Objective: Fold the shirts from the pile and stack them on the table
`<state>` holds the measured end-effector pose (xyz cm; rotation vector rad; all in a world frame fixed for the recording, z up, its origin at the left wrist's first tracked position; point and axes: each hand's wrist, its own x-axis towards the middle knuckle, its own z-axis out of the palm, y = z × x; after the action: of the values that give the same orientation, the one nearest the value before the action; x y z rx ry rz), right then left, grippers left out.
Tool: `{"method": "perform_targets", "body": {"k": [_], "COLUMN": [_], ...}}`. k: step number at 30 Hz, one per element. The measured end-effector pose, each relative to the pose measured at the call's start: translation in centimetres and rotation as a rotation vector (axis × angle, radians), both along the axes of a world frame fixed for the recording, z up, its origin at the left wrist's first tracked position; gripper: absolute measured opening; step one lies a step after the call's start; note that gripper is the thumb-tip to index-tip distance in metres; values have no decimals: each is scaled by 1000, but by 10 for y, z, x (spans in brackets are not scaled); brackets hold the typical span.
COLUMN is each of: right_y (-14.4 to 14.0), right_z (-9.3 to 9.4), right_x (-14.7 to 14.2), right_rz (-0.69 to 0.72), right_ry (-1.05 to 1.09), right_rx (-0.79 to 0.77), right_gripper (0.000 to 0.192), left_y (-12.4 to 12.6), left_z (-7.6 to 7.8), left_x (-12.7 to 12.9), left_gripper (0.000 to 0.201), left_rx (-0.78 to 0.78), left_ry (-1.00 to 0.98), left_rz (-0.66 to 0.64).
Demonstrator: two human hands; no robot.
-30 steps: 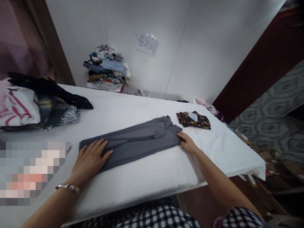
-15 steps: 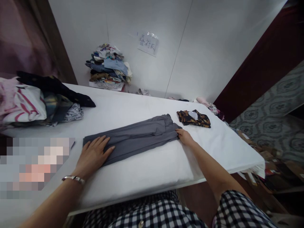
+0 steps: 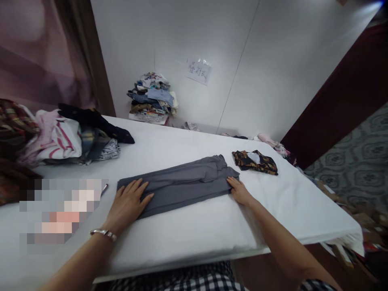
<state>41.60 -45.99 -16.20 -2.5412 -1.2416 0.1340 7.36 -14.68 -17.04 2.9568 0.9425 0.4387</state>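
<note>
The grey garment (image 3: 182, 186) lies folded into a long narrow strip across the middle of the white desk (image 3: 197, 230), running from lower left to upper right.

Left hand (image 3: 129, 204): palm down, fingers extended and slightly spread, pressed flat on the left end of the garment. The grip is wide and flat; nothing is enclosed. A metal bracelet (image 3: 103, 233) sits on the wrist.

Right hand (image 3: 239, 190): placed at the right end of the garment, fingertips touching the cloth edge. Whether the fingers pinch the fabric or only rest against it cannot be told.

Surrounding items:
- A dark patterned cloth (image 3: 255, 161) lies on the desk just beyond the right end of the garment, apart from it.
- A heap of mixed clothes (image 3: 66, 137) occupies the far left of the desk.
- A stack of folded clothes (image 3: 153, 97) stands against the wall behind the desk.
- A paper label (image 3: 198, 70) is fixed to the wall to the right of that stack.
</note>
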Motion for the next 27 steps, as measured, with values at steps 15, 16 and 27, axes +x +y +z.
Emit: {"method": "perform_targets", "body": {"k": [15,16,27], "right_y": [118,121,114], "right_z": [28,26,15], "right_x": [81,84,74], "right_rz": [-276,-276,-321], "right_ry": [-104,-112,-283], "right_rx": [30,3,-160], "right_gripper": [39,37,36], "left_y": [1,0,-1], "left_z": [-1,0,-1], "left_x": [-2,-2,-2], "left_gripper": [58,58,57], "left_rx": [-26,-37,-127], "left_ry": [-1,-6,-56], "left_rz": [16,18,37]}}
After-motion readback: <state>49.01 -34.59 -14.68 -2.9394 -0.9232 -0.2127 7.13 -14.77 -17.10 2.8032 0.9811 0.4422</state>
